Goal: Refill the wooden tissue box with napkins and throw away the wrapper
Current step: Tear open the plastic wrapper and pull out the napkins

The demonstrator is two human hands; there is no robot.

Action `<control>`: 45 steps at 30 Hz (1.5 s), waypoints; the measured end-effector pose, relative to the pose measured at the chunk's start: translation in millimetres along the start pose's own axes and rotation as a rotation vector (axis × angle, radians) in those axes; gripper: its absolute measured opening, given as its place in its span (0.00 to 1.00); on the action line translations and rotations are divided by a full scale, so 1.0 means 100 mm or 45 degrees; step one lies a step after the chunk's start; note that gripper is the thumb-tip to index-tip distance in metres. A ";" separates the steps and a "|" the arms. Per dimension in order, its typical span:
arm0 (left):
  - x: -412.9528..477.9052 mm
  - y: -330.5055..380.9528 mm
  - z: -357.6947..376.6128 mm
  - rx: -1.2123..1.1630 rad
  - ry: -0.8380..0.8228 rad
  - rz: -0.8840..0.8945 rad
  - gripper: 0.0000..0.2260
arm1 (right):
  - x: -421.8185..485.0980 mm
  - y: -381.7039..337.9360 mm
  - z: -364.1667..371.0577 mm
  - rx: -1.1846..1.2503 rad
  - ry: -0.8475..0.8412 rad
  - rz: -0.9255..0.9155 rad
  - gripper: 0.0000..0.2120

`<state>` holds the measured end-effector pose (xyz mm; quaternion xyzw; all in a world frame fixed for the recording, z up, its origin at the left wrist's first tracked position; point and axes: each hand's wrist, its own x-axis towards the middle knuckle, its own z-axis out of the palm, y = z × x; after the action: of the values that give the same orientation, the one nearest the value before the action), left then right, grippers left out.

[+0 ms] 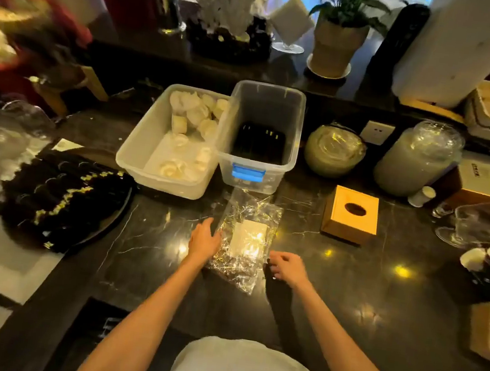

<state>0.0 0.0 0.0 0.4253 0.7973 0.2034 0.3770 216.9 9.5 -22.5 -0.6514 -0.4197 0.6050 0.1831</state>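
Dark marble counter (pixel 348 292): clear wrapper (pixel 246 235) of napkins flat, wooden tissue box (pixel 350 214) near, right. Left hand (pixel 204 239) spread against wrapper's edge; right hand (pixel 287 267) loosely curled, empty. Pin 1 edge, tear gently.

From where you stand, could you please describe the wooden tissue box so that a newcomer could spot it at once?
Start at the two clear plastic bins on the dark marble counter. Look right of the crinkled wrapper lying before them: the tissue box sits there alone. It is the only light wooden cube, with a dark oval hole in its top.
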 end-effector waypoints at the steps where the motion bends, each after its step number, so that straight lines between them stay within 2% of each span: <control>1: 0.04 -0.03 0.00 -0.026 -0.025 -0.056 0.25 | 0.04 -0.04 0.09 -0.007 0.013 0.013 0.13; 3: 0.10 -0.06 -0.01 -0.136 -0.107 -0.142 0.26 | 0.12 -0.12 0.21 -0.026 0.087 0.052 0.12; 7: 0.19 -0.14 0.06 -0.222 -0.169 -0.214 0.20 | 0.25 -0.19 0.32 -0.006 0.204 0.091 0.04; 14: 0.12 -0.36 0.18 -0.491 -0.231 -0.304 0.10 | 0.41 -0.15 0.31 0.051 0.317 0.152 0.04; 16: 0.02 -0.35 0.17 -0.552 -0.397 -0.372 0.09 | 0.44 -0.19 0.25 0.047 0.342 0.103 0.05; 18: -0.10 -0.27 0.10 -0.326 -0.658 -0.402 0.15 | 0.42 -0.31 0.13 0.004 0.343 0.014 0.05; 19: -0.12 -0.21 0.05 -0.081 -0.685 -0.324 0.20 | 0.40 -0.39 0.05 -0.040 0.323 -0.048 0.05; 20: -0.13 -0.11 0.00 0.132 -0.567 -0.187 0.24 | 0.35 -0.48 -0.05 -0.097 0.285 -0.128 0.05; 21: -0.13 0.05 -0.06 0.252 -0.359 0.012 0.24 | 0.30 -0.57 -0.16 -0.165 0.237 -0.227 0.05; 23: -0.13 0.55 -0.23 0.385 0.088 0.598 0.23 | 0.15 -0.79 -0.38 -0.364 0.149 -0.448 0.05; 24: -0.07 0.84 -0.31 0.523 0.210 0.902 0.26 | 0.07 -0.91 -0.46 -0.479 0.118 -0.554 0.06; 26: 0.04 1.42 -0.51 0.926 0.166 1.324 0.31 | -0.11 -1.14 -0.59 -0.688 0.108 -0.738 0.08; 27: 0.08 1.66 -0.60 1.111 0.051 1.401 0.32 | -0.20 -1.25 -0.65 -0.779 0.111 -0.803 0.08; 28: 0.12 1.86 -0.66 1.238 -0.084 1.425 0.30 | -0.29 -1.36 -0.72 -0.848 0.099 -0.845 0.09; 30: 0.16 2.10 -0.77 1.276 -0.355 1.408 0.22 | -0.47 -1.53 -0.83 -0.916 0.054 -0.885 0.10; 33: 0.13 2.26 -0.87 1.007 -0.603 1.426 0.11 | -0.73 -1.67 -1.05 -0.939 0.080 -0.944 0.09; 35: 0.11 2.31 -0.94 0.877 -0.633 1.509 0.10 | -0.89 -1.73 -1.17 -0.907 0.105 -0.987 0.10; 37: 0.07 2.38 -0.99 0.884 -0.586 1.595 0.11 | -1.04 -1.77 -1.28 -0.923 0.117 -1.021 0.11; 39: 0.03 2.45 -1.03 0.892 -0.601 1.579 0.08 | -1.17 -1.83 -1.37 -0.973 0.116 -1.033 0.12; 43: -0.18 2.63 -1.17 0.648 -0.748 1.462 0.06 | -1.43 -2.02 -1.61 -1.028 0.169 -1.075 0.13; 45: -0.26 2.73 -1.24 0.570 -0.687 1.512 0.07 | -1.56 -2.13 -1.74 -1.043 0.217 -1.132 0.14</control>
<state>56.6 129.5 266.3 0.8934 0.3303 0.0928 0.2900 324.6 60.2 270.5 -0.4775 -0.8338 0.2059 0.1855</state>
